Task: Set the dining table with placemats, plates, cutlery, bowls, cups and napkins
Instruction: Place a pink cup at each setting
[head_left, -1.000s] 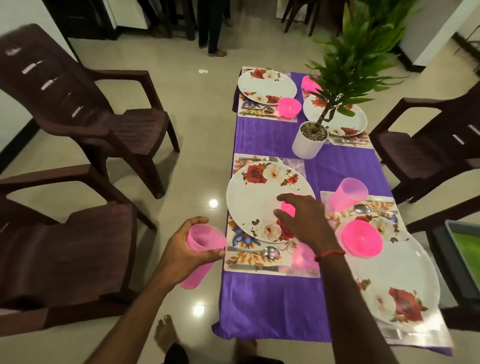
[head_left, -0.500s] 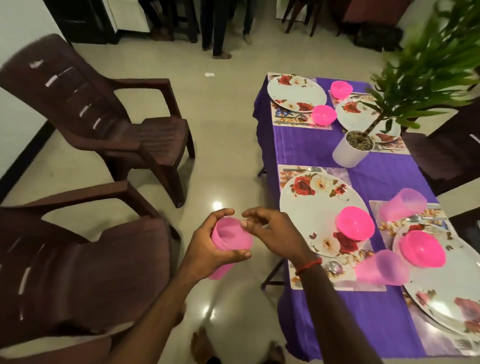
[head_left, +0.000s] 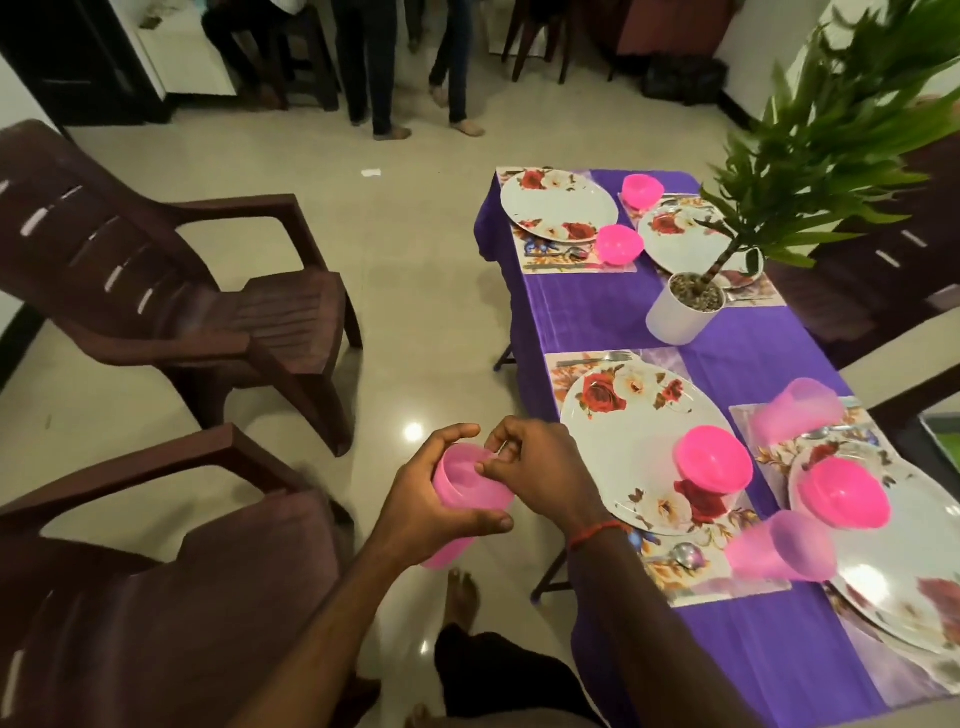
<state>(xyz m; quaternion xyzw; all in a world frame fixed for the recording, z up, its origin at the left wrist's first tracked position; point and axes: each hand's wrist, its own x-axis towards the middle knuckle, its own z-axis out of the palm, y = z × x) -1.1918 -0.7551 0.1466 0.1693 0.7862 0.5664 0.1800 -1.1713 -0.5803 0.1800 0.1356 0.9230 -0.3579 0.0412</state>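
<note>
Left hand (head_left: 431, 499): clenched around the side of a pink cup (head_left: 470, 480), thumb across the front, cup mouth facing up. Right hand (head_left: 540, 467): fingers curled onto the rim of the same cup, pinching it at the side nearest that hand. A red thread (head_left: 597, 530) circled the right wrist. Both hands and the cup were over the tiled floor (head_left: 415, 270), clear of the worktop (head_left: 753, 358), whose purple-covered edge ran just to the right of the right hand.

Immediately right of the right hand lay a floral plate (head_left: 623, 441) on a placemat (head_left: 670, 577), with a pink bowl (head_left: 714, 460) resting on the plate's far-right part. A spoon (head_left: 685, 553) lay on the placemat beside the right wrist, a fork (head_left: 597, 357) beyond the plate. A second pink cup (head_left: 779, 551) sat at the placemat's right edge; its outline was blurred. Further right: another plate (head_left: 893, 571) carrying a bowl (head_left: 841, 491), and a third cup (head_left: 797, 410) beyond it.

Ahead of the hands, at the far end, two more plates and two bowls were laid, with a white plant pot (head_left: 680, 312) standing between the near and far settings.

Left of the left hand stood a brown chair (head_left: 130, 597), its armrest close below the cup; a second chair (head_left: 182, 291) stood further ahead. Legs of other persons (head_left: 374, 67) were visible well beyond.
</note>
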